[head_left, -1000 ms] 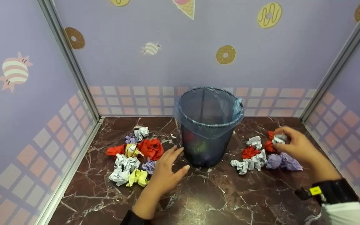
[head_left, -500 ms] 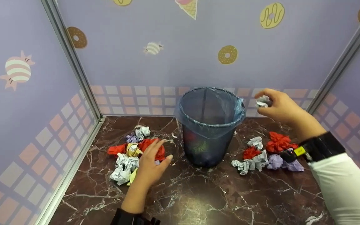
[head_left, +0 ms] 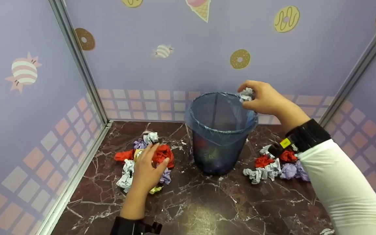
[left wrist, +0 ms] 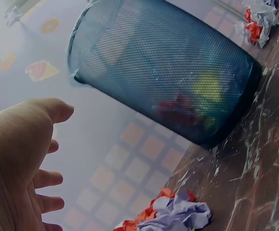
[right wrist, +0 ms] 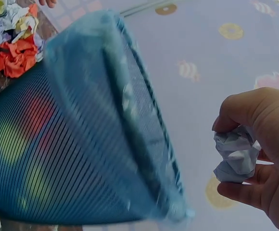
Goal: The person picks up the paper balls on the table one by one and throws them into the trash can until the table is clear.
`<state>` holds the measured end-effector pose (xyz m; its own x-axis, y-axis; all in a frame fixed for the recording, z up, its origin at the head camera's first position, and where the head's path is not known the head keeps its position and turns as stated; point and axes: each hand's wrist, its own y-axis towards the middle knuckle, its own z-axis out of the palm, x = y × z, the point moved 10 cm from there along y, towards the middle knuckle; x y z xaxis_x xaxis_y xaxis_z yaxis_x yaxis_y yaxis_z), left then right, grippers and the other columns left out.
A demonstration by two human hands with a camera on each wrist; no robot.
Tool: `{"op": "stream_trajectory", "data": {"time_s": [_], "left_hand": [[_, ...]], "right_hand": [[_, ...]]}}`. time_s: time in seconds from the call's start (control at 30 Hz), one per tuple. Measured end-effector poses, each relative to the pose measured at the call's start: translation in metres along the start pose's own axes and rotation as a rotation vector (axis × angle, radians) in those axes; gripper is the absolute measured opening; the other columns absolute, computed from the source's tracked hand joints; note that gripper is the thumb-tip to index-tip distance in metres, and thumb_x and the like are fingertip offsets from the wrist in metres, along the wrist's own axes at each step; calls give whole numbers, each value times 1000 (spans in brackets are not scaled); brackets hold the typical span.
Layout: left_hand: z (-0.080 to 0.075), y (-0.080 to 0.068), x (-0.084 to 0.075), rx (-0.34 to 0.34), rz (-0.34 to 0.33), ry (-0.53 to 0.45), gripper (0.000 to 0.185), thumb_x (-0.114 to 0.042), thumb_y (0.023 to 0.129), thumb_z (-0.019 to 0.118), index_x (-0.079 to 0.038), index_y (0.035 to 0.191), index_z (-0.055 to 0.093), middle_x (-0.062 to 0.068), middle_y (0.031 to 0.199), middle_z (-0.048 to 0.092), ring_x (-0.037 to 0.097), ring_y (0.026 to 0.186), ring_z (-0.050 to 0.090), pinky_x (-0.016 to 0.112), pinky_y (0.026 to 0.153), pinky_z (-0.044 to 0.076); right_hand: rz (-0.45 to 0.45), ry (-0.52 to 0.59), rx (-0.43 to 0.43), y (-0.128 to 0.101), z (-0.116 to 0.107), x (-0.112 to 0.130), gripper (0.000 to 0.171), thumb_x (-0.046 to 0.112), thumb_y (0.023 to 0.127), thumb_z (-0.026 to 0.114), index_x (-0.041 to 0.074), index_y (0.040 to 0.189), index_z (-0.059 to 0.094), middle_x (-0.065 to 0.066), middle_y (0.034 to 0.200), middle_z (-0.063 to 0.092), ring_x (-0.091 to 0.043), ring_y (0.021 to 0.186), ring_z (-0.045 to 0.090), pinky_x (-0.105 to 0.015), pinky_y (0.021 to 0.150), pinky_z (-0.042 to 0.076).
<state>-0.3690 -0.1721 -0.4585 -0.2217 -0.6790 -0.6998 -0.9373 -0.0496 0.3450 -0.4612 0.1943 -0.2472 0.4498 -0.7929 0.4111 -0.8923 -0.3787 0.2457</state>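
Between thumb and fingers my right hand (head_left: 263, 98) pinches a crumpled white paper ball (head_left: 246, 94), held at the right rim of a mesh wastebasket (head_left: 219, 153). A bluish plastic bag (right wrist: 89, 62) lines the basket and folds over its rim. Red and yellow paper shows faintly through the mesh. My left hand (head_left: 147, 169) hovers, fingers extended and holding nothing, over the left group of crumpled paper, covering part of it. Around it lie a red paper ball (head_left: 164, 156), a white one (head_left: 127, 176) and a purple one (head_left: 165, 177).
To the basket's right is another group, with white paper (head_left: 263, 172), red paper (head_left: 263, 161) and purple paper (head_left: 289, 171), partly behind my right forearm. Everything rests on a dark marbled tabletop (head_left: 207, 205). Patterned panels (head_left: 175, 71) enclose the back and sides.
My right hand has lifted the white paper ball from the right group and carried it left to the basket's rim. My left hand has shifted left, over the left group.
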Motion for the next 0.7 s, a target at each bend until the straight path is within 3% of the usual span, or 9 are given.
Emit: {"op": "stream_trajectory", "data": {"time_s": [0.33,0.53,0.7], "left_hand": [[-4,2,13,2,-20,56,68,-45,93,70,-24,154,48,12,166,38,41,152,36,74,118,26],[-5,2,12,-5,-25,64,68,-46,93,70,-23,154,49,13,165,39,41,151,37,74,117,28],[-5,1,8,9,-13,56,68,-47,94,68,-23,154,49,14,165,38,43,152,35,75,118,25]], "right_hand": [[-93,-32,30,27,5,51,46,13,83,66,16,129,63,-9,114,61,-18,62,44,-35,61,42],[-145,-48,35,35,8,69,47,11,81,65,13,128,63,-11,115,63,-24,83,54,-39,74,46],[-159,-53,40,37,13,72,47,12,80,66,11,127,64,-14,130,62,-28,103,55,-44,88,46]]}}
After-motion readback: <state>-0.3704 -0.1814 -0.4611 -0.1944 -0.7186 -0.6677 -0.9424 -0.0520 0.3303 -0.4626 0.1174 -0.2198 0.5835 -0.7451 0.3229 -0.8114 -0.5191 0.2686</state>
